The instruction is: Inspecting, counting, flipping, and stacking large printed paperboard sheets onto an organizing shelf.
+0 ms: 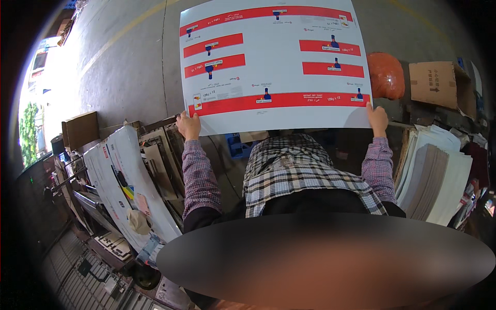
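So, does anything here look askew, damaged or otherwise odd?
Nothing stands out. The left hand and right hand hold the large printed sheet flat by its near corners, uncreased as far as visible. The sheet stack at right is fanned.

One large printed white sheet with red bands is present, gripped by two hands: left hand and right hand. One orange sack. Two brown cardboard boxes. One stack of flat sheets at right.
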A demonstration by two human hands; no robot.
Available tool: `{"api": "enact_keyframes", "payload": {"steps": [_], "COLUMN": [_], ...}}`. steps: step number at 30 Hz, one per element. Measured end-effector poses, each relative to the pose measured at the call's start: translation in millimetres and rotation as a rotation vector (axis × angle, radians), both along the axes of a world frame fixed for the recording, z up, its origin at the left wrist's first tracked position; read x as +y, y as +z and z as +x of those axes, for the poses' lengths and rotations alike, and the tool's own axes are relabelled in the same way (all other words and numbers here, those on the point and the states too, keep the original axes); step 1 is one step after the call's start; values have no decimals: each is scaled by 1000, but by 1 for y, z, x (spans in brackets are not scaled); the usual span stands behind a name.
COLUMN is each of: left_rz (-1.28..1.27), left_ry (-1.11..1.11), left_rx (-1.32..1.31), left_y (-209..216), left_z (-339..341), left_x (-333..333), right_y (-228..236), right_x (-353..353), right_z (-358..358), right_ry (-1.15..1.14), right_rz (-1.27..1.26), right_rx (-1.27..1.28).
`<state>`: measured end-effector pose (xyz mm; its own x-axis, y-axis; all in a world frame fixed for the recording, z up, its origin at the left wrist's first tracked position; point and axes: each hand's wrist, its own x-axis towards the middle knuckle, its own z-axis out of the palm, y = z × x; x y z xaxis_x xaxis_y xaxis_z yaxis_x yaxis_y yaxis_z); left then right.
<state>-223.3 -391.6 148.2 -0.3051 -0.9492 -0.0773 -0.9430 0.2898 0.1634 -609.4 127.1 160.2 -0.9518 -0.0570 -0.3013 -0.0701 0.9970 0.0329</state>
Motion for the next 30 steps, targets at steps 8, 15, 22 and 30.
{"api": "enact_keyframes", "payload": {"steps": [8, 15, 22, 30], "left_rz": [9, -60, -283, 133], "left_ry": [-641, -942, -1506, -1605], "left_rx": [419, 280, -86, -165], "left_y": [55, 65, 99, 191], "left_z": [-56, -101, -143, -181], "left_x": [124, 177, 158, 140], "right_y": [40, 157, 130, 142], "right_x": [10, -11, -75, -90], "right_z": [-20, -47, 37, 33], "right_ry": [-396, -120, 868, 1012], "right_rz": [-1199, -1260, -575, -490], "right_rx": [-717, -631, -208, -237]}}
